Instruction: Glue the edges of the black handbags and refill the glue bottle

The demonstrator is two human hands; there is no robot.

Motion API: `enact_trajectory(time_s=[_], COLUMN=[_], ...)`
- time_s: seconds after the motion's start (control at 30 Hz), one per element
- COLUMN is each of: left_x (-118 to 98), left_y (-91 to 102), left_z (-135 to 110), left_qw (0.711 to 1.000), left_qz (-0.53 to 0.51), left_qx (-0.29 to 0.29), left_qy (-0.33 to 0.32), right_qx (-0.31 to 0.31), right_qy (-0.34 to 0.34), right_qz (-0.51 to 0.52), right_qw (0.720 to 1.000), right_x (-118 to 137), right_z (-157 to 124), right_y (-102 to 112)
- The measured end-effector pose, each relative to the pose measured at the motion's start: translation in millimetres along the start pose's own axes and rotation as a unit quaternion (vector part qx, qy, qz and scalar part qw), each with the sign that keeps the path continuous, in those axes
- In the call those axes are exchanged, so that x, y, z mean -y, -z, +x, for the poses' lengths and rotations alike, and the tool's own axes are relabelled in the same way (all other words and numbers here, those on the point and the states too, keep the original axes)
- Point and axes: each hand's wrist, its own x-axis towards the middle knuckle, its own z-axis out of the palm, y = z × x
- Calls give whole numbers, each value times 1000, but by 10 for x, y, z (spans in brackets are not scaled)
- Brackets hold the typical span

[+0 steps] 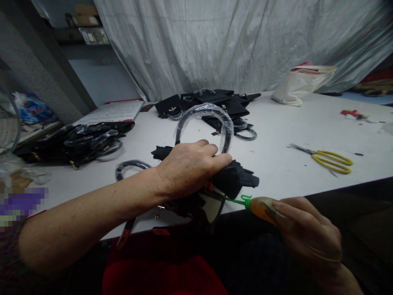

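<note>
My left hand (190, 168) is closed over a black handbag (231, 180) at the front edge of the table. One of the bag's handles (226, 121), wrapped in clear plastic, arches up beyond my knuckles. A second wrapped handle (132, 166) curves out on the left, behind my forearm. In my right hand (310, 229) is a squeeze glue bottle (260, 209) with amber contents and a green nozzle (238, 200). The nozzle points left, its tip at the bag's lower edge by a red tab (208, 186). My left hand and arm hide much of the bag.
Yellow-handled scissors (333, 161) lie to the right. More black bags are piled at the back (211, 100) and at the left (76, 141). A cream cloth bag (303, 84) stands at the back right. A grey sheet (196, 45) hangs behind the white table (270, 135).
</note>
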Motion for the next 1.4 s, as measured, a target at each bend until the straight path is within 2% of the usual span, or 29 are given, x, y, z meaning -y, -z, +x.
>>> enact_trajectory(time_s=[0.13, 0.33, 0.63, 0.73, 0.9, 1.0, 1.2, 1.3, 1.4], left_x=[-3, -21, -21, -21, -30, -36, -44, -49, -49], left_y=[7, 19, 15, 17, 25, 26, 26, 34, 40], left_z=[2, -8, -2, -4, -3, -3, -1, 4, 14], left_qw=[1000, 1000, 1000, 1000, 1000, 1000, 1000, 1000, 1000], left_qz=[5, 1, 3, 6, 8, 5, -1, 3, 4], left_qx=[5, 7, 8, 6, 8, 12, 12, 13, 17], left_qy=[0, -6, -10, -9, -11, -16, -15, -16, -18], right_qx=[-15, -19, -46, -64, -25, -24, -25, -9, -20], right_qy=[-13, -126, -172, -165, -146, -161, -125, -127, -134], right_qz=[15, 116, 97, 93, 120, 123, 115, 125, 123], right_qw=[1000, 985, 979, 980, 982, 979, 985, 984, 983], right_x=[35, 57, 90, 131, 152, 150, 155, 187, 217], right_z=[15, 3, 50, 79, 38, -2, -23, -28, -39], right_y=[-19, -70, -46, -55, -83, -79, -73, -63, -54])
